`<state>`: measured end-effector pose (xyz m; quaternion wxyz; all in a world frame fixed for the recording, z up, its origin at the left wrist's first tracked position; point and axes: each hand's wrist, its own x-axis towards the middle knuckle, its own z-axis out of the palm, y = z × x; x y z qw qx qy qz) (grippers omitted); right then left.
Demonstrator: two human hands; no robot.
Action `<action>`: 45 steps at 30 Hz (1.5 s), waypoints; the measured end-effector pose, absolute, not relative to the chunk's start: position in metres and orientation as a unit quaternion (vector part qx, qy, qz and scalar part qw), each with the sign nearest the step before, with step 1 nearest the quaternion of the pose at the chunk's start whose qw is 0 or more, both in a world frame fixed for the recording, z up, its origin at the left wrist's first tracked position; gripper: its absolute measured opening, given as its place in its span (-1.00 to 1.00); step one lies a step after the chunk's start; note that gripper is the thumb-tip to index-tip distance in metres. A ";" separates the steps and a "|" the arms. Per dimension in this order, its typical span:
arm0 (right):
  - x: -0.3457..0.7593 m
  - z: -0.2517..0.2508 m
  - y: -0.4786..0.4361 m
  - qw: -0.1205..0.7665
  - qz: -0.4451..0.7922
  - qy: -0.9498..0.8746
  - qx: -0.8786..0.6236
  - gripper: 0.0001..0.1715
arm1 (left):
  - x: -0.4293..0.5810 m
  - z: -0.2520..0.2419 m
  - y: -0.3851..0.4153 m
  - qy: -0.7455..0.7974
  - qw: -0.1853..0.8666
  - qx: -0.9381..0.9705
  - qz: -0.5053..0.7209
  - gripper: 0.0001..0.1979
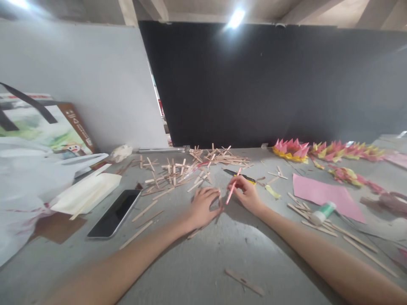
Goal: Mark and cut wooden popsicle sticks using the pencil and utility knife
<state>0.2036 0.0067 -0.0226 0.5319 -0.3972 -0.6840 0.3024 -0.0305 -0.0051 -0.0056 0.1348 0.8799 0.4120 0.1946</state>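
Observation:
My right hand (247,194) is closed round a pink pen (233,187), its tip pointing down at the grey table (203,254). My left hand (204,206) lies just to the left of it, fingers curled down and pressing on a small wooden stick (219,196) that is mostly hidden under them. Several wooden craft sticks (178,171), many glued into crosses, lie scattered behind both hands. A yellow and black utility knife (240,176) rests just beyond my right hand.
A black phone (115,212) and a white foam tray (86,192) lie at left beside a plastic bag. At right are a pink paper sheet (326,195), a glue bottle (321,213), long sticks, and pink-yellow folded paper flowers (291,149). One loose stick (244,281) lies near me.

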 end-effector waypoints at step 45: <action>0.206 -0.021 0.009 0.521 0.350 -0.606 -0.488 -0.43 | -0.032 -0.004 -0.011 0.435 0.135 0.869 0.196 -0.51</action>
